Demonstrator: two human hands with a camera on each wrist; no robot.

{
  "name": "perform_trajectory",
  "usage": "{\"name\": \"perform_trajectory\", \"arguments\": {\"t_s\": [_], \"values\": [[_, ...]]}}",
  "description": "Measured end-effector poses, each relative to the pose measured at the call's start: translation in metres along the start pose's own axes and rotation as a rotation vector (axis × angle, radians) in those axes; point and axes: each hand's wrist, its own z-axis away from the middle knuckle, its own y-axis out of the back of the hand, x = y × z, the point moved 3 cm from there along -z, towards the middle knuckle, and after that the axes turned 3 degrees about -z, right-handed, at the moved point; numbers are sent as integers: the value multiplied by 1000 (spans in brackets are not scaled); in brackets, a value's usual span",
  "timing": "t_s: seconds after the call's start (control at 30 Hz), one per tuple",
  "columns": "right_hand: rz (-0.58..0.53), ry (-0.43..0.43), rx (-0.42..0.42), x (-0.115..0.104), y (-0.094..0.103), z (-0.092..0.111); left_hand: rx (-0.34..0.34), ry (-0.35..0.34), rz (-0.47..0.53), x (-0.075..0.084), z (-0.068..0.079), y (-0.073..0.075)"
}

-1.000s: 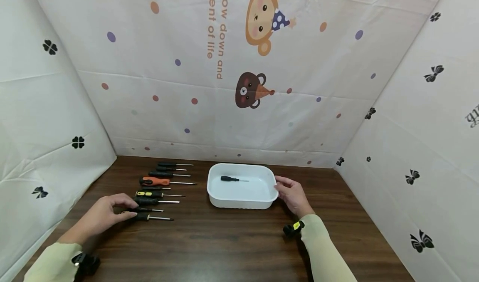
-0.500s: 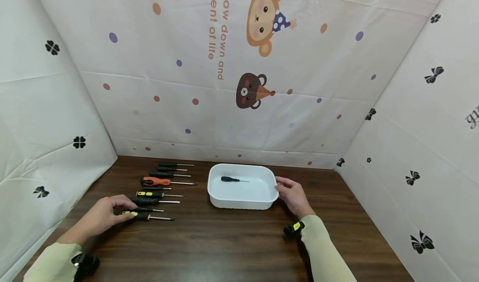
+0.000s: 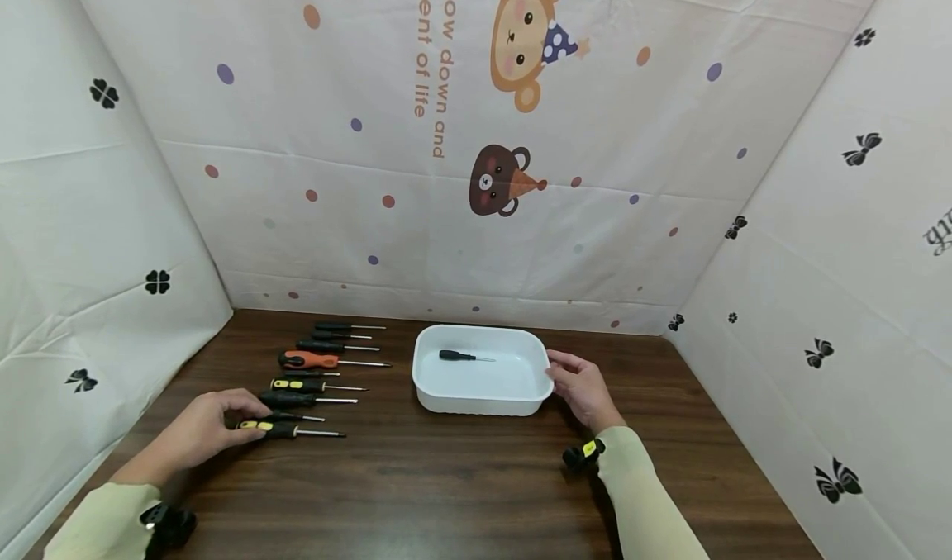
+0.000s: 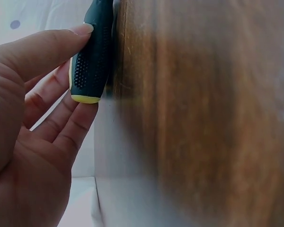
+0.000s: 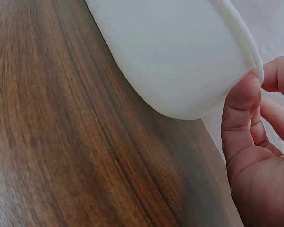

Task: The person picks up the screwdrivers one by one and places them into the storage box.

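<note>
My left hand (image 3: 211, 429) is at the nearest screwdriver (image 3: 278, 430) of a row on the left, one with a black and yellow handle. In the left wrist view the thumb lies along the handle (image 4: 91, 71) and the fingers are behind it, pinching it near its yellow end. The shaft points right, low along the table. My right hand (image 3: 585, 389) pinches the rim of a white plastic tray (image 3: 483, 406) at its right end, thumb and fingertips on the edge. Inside the tray lies a small black screwdriver (image 3: 457, 355).
Several more screwdrivers lie in the row behind, handles left, among them an orange-handled one (image 3: 316, 362) and a large black one (image 3: 293, 400). They lie close together beside my left fingers. The wooden table (image 3: 446, 494) meets patterned cloth walls (image 3: 357, 230) at the back and sides.
My left thumb has slid slightly left along the near screwdriver's handle, and more of its yellow part shows. The right hand and the tray have stayed in place.
</note>
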Motion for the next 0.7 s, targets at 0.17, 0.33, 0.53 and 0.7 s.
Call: {"name": "perform_trajectory", "arguments": {"t_s": [0.17, 0.33, 0.53, 0.7], "values": [[-4, 6, -1, 0, 0, 0, -13, -27, 1, 0, 2, 0], [-11, 8, -4, 1, 0, -1, -25, -36, -2, -1, 3, -1], [-11, -1, -3, 1, 0, -1, -33, -39, 7, -1, 4, -1], [-19, -4, 6, 0, -2, 0, -38, -43, 19, -2, 5, -2]]}}
